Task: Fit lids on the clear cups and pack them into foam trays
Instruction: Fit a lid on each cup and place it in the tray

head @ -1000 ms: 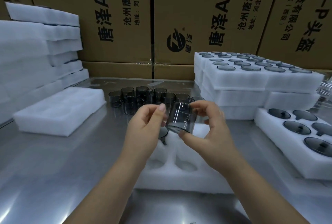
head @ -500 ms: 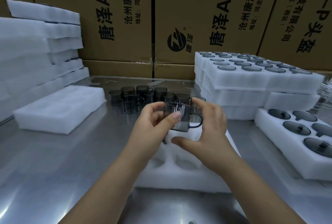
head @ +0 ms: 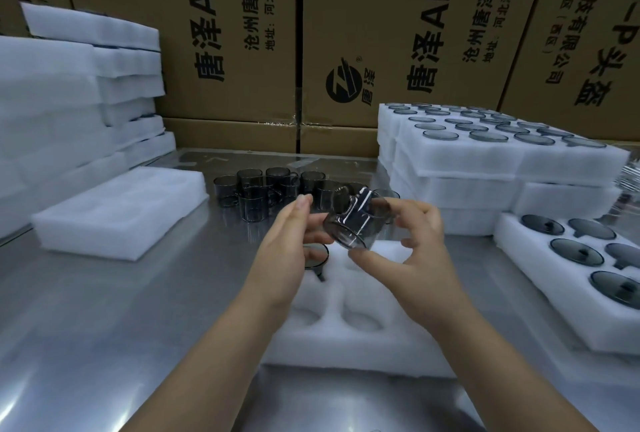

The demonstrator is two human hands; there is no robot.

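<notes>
Both hands meet at a clear smoky glass cup [head: 356, 220], tilted in the air above the near white foam tray [head: 346, 338]. The right hand [head: 422, 244] pinches it between thumb and curled fingers; the left hand [head: 294, 241] touches its side, fingers straight and pressed together.

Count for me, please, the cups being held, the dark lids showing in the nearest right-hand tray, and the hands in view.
Held cup: 1
Dark lids in the near right tray: 5 showing
Hands, left hand and right hand: 2
Total: 8
</notes>
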